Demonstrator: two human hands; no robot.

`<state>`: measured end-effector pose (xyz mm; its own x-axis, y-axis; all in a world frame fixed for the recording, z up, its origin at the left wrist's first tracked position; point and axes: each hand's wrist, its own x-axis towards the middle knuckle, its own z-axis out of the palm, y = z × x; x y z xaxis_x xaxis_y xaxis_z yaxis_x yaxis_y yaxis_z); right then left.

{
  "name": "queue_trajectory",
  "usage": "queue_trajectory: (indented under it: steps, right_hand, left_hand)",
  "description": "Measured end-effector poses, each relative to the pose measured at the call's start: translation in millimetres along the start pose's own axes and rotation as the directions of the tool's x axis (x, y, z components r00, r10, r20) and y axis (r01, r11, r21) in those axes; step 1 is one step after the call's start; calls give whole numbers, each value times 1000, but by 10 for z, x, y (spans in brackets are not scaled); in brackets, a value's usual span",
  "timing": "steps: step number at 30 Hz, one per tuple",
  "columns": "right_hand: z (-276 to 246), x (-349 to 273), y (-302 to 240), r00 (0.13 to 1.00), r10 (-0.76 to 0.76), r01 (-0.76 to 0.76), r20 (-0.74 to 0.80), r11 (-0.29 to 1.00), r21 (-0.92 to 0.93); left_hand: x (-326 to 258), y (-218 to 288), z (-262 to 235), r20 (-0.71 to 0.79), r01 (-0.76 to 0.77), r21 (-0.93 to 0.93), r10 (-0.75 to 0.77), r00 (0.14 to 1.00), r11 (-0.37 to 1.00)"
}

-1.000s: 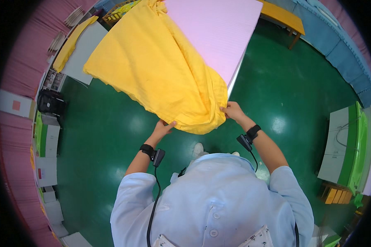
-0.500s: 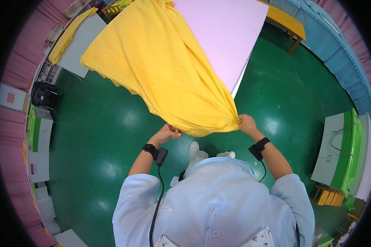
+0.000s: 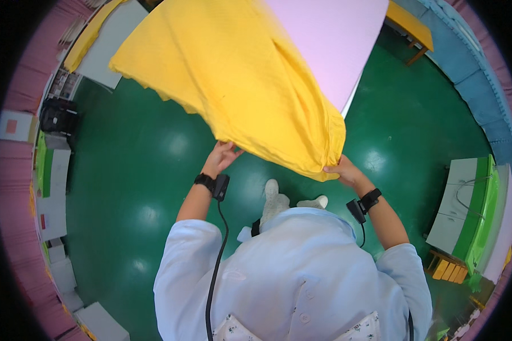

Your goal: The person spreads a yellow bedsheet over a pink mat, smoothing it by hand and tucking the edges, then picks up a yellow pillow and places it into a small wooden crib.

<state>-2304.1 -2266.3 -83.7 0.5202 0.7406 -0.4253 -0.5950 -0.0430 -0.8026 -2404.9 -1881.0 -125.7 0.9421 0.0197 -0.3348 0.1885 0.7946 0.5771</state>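
Note:
A large yellow cloth (image 3: 222, 74) is draped over part of a pale pink flat slab (image 3: 330, 45) with a white edge, and its near end hangs toward me. My right hand (image 3: 345, 170) pinches the cloth's near right corner, which is gathered into folds. At the near left hem is my left hand (image 3: 222, 157), its fingertips closed on the edge and partly hidden by it, with one finger sticking out. The cloth spans loosely between both hands, above the floor and my shoes.
A grey surface with another yellow cloth (image 3: 91, 40) stands far left. An orange wooden bench (image 3: 411, 27) is at the far right, beside blue fabric-covered furniture (image 3: 466, 79). Green-and-white cabinets (image 3: 466, 204) stand on the right. The floor (image 3: 153, 182) is glossy green.
Both hands have shifted: the left up and away from me, the right slightly right and up. The cloth's near edge has risen with them, and the right corner looks more bunched.

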Motion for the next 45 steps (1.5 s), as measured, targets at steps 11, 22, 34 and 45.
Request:
queue_trajectory:
  steps: [11, 22, 34, 45]
  right_hand:
    - [-93, 3, 189, 996, 6, -28, -93, 973, -230]
    - [60, 202, 249, 774, -415, -68, -478, 696, -714]
    - [-515, 4, -131, 793, -446, 195, -416, 832, -519]
    - [-2066, -1310, -355, 882, -326, -74, -341, 619, -782]
  left_hand:
    - [-195, 237, 8, -246, 246, 504, -136, 960, 828]
    - [89, 82, -278, -384, 134, 824, 368, 847, 551]
    - [-89, 363, 102, -516, -90, 645, 519, 681, 759]
    - [876, 214, 1863, -25, -131, 949, 484, 875, 286]
